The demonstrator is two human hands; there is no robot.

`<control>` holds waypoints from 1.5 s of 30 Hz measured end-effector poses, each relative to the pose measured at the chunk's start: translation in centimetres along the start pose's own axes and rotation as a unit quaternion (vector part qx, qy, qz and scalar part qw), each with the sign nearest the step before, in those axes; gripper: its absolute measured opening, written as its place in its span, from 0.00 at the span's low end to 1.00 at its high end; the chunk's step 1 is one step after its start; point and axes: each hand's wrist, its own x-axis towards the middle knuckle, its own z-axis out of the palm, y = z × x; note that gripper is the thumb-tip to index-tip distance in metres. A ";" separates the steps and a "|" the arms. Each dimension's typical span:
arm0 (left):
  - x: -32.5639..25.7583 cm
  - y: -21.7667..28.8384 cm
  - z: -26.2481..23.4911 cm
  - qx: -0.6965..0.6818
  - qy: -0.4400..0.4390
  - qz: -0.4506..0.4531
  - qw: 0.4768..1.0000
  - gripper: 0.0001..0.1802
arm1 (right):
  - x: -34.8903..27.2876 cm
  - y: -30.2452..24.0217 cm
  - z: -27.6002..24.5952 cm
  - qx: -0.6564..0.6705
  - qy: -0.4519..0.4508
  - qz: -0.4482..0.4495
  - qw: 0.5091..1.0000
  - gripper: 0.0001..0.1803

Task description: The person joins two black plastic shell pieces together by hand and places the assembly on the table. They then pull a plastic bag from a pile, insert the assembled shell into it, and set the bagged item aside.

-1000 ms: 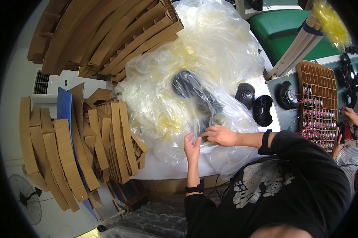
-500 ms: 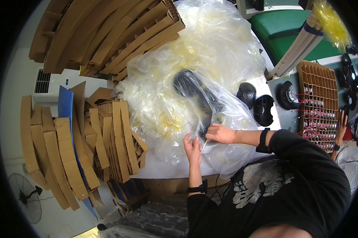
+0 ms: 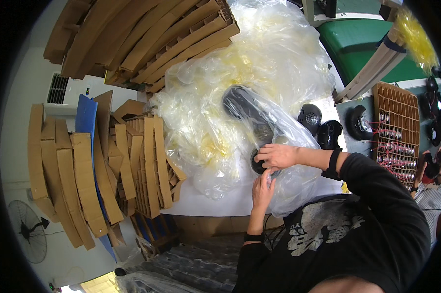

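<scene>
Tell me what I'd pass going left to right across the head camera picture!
A fan, a blue sheet, a plastic-covered black piece, a black shell with holes, a round black part, then a divided cardboard tray.

A heap of clear, yellowish plastic film [image 3: 196, 122] covers much of the white worktop [image 3: 206, 208] over there. At the heap's near side, the right hand [image 3: 278, 156] bends over a film-covered black part [image 3: 240, 103], the left hand [image 3: 263, 189] just beside it. Right of the heap sit black shells [image 3: 309, 118]; left, stacked cardboard [image 3: 86, 180].
</scene>
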 end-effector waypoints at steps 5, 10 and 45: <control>0.1 -0.7 -0.6 0.003 0.014 -0.024 1.000 0.24 | -0.7 0.4 -1.1 0.037 -0.052 -0.034 0.997 0.23; 0.9 -2.2 -2.3 0.049 -0.043 -0.002 0.998 0.17 | -2.2 0.5 -2.2 0.047 -0.102 -0.006 0.994 0.27; 3.9 1.1 2.4 -0.648 0.316 -0.387 0.575 0.21 | -4.2 0.1 0.4 -0.082 0.068 0.087 0.990 0.05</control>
